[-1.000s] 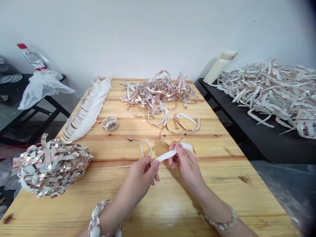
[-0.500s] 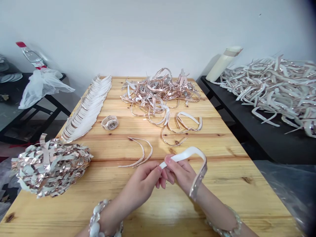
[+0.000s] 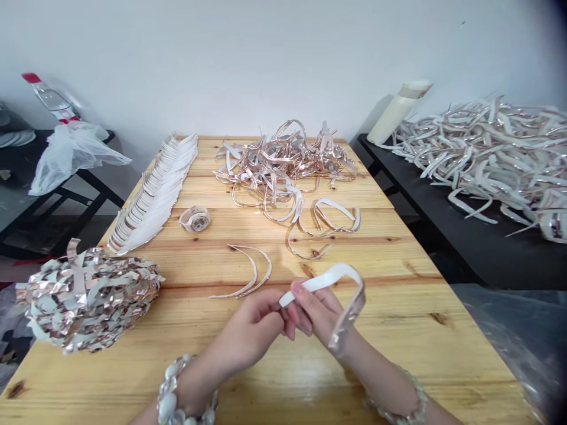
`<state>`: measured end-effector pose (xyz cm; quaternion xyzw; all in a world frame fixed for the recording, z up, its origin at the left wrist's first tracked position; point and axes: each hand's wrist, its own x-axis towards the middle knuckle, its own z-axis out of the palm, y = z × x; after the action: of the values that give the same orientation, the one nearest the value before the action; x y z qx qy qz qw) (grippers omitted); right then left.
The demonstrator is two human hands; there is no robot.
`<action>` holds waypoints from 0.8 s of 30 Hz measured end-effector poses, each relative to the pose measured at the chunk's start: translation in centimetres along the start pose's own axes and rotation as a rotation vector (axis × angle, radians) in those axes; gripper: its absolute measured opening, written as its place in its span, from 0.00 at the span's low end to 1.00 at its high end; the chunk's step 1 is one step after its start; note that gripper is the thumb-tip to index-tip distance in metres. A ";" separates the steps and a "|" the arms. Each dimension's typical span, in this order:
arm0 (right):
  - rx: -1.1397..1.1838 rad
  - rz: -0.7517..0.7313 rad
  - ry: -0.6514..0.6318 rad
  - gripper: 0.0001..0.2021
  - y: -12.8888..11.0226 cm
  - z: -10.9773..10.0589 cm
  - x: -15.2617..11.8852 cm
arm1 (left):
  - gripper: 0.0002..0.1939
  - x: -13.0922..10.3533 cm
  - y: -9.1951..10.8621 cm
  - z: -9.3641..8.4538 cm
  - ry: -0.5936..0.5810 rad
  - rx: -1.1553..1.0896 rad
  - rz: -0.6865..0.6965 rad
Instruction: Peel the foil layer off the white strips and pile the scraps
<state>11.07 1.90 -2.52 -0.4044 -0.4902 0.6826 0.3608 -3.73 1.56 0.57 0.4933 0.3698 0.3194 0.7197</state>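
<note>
1. Compared with half a second ago, the left thumb has moved off the blunt end of the held strip, exposing that end, while the strip's bend looks nearly unchanged.
2. Across the pale, knotty wooden worktop [image 3: 398, 354], both hands are raised near the middle. A tangled heap of rose-gold and white strips [image 3: 287, 156] lies beyond them at the far edge, and two thin, crescent-shaped pale strips [image 3: 248, 280] lie nearer, beyond the left hand.
3. Right hand [image 3: 325, 313]: its fingers [image 3: 305, 295] pinch the held strip close to the blunt end, thumb on top.
4. Left hand [image 3: 254, 330]: its fingers are loosely curled just beside that end, thumb off it; whether the index finger touches the underside, I cannot tell.
5. Held between the hands is a long, curved strip, white on one face and metallic rose-gold on the other [image 3: 336, 273]. From the blunt end, its long axis runs away and rightward past the right thumb, then bends back toward the person in front of the right wrist.
6. Smallest is the blunt white end [image 3: 286, 300]: left of the right thumb, with the left fingers immediately beside it.
</note>
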 end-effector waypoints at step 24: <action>-0.085 -0.124 0.035 0.24 -1.9 0.0 -0.1 | 0.17 -0.3 0.3 -0.2 -0.034 0.207 0.073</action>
<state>11.25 2.28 -0.71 -0.4003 -0.5363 0.6303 0.3934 -4.09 1.50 0.89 0.5834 0.3701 0.2973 0.6590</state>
